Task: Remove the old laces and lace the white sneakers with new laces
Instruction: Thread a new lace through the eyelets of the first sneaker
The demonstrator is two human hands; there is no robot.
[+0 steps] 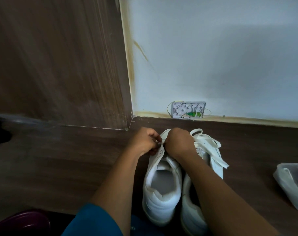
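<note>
At your far left a dark, blurred object (0,132) sits at the edge of the dark brown wood-grain table (59,167), and a rounded maroon shape (25,222) shows below it. An upright brown wood-grain panel (59,57) closes off the table's left side. Your teal garment (93,218) shows at the bottom. Your left hand (144,142) has its fingers curled and pinches the eyelet strip of the nearer white low-top sneaker (162,193), which stands on the table with its toe to the wall and its heel opening facing you. Your right hand (179,143), just beside the left, is curled over the same spot, also pinching there. You cannot tell whether a lace is between the fingers, or whether the shoe carries a brand mark. The second white sneaker (192,215) touches the first on its right, and flat white loose laces (213,150) are heaped over its front. Behind, an open white wall box (189,110) with a green connector sits low on the pale wall (230,48). At far right lies a clear plastic container (293,184).
</note>
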